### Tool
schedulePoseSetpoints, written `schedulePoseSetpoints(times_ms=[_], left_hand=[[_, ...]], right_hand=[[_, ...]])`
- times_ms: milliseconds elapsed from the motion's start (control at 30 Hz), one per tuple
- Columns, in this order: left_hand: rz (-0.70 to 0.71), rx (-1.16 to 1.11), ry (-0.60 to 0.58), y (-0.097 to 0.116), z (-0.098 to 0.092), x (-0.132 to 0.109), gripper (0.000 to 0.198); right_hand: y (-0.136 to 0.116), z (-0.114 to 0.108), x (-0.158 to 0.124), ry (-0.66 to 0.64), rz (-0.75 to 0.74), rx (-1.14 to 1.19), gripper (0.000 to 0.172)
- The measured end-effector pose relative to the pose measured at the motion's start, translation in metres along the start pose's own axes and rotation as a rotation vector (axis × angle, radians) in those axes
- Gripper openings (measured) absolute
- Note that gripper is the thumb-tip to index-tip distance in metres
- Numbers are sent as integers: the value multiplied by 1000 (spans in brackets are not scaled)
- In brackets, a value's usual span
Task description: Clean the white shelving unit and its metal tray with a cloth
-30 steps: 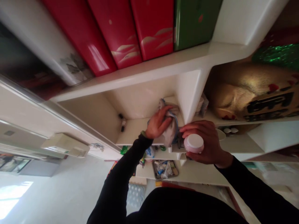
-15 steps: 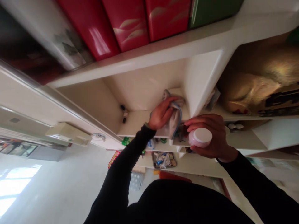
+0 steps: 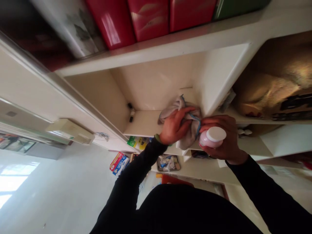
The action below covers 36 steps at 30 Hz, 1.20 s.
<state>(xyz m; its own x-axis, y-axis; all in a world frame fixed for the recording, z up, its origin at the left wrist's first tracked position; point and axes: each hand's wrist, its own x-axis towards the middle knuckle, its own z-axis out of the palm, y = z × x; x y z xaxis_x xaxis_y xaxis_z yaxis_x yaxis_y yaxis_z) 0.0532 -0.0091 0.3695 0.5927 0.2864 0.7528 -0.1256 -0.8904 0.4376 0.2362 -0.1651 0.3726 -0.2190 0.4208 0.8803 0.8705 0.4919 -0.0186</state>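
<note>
My left hand [image 3: 175, 126] is closed on a crumpled grey cloth with blue trim [image 3: 188, 137] and presses it on the white shelf [image 3: 143, 123] near the upright divider [image 3: 220, 76]. My right hand [image 3: 223, 139] grips a small pink jar with a white lid [image 3: 211, 136], held in the air just right of the cloth, in front of the shelf edge. Both arms wear black sleeves.
Red boxes [image 3: 146, 19] stand on the shelf above. A small dark bottle [image 3: 132, 113] stands in the compartment's back corner. A golden package [image 3: 270, 94] fills the right compartment. Lower shelves hold a tray of small items [image 3: 168, 162] and colourful packets [image 3: 118, 161].
My left hand has dragged the cloth toward the shelf's front edge. The jar in my right hand has stayed beside it. The view has tilted down.
</note>
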Motion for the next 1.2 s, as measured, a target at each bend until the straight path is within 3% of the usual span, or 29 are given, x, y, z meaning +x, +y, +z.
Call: schedulePoseSetpoints(times_ms=[167,300,400,500,600,667,767,833,900,1000,1100,1200], left_hand=[[53,-27,166,10,0,-23,35],[-137,184,448,11,-36,-24,33],[-295,227,509,-2,-72,0,30],[-371,45,557,-25,-97,37,29],[-419,-173,706,-36,-96,65,19],[-414,-289,769,-29,-77,69,16],[-303,-358,648,-3,-32,51,31],[-203,-285,462,14,-6,32,45],[-128,-107,221,25,9,12,56],[-20,135,-28,31,11,-13,62],[9,192,-57,34,7,-28,60],[-48,181,-48,26,7,-24,59]], right_hand=[[2,-2,-2,-8,45,66,35],[1,-3,0,-13,56,88,30],[-1,-4,1,-14,57,84,30],[-2,-4,2,-3,64,85,30],[-4,-5,3,0,70,96,27],[-5,-5,3,3,74,106,27],[-5,-5,3,0,86,116,28],[-2,-4,1,18,69,88,28],[2,-2,-1,61,38,46,34],[6,0,-4,85,28,28,41],[5,0,-3,56,34,41,39],[1,-2,-1,47,34,41,40]])
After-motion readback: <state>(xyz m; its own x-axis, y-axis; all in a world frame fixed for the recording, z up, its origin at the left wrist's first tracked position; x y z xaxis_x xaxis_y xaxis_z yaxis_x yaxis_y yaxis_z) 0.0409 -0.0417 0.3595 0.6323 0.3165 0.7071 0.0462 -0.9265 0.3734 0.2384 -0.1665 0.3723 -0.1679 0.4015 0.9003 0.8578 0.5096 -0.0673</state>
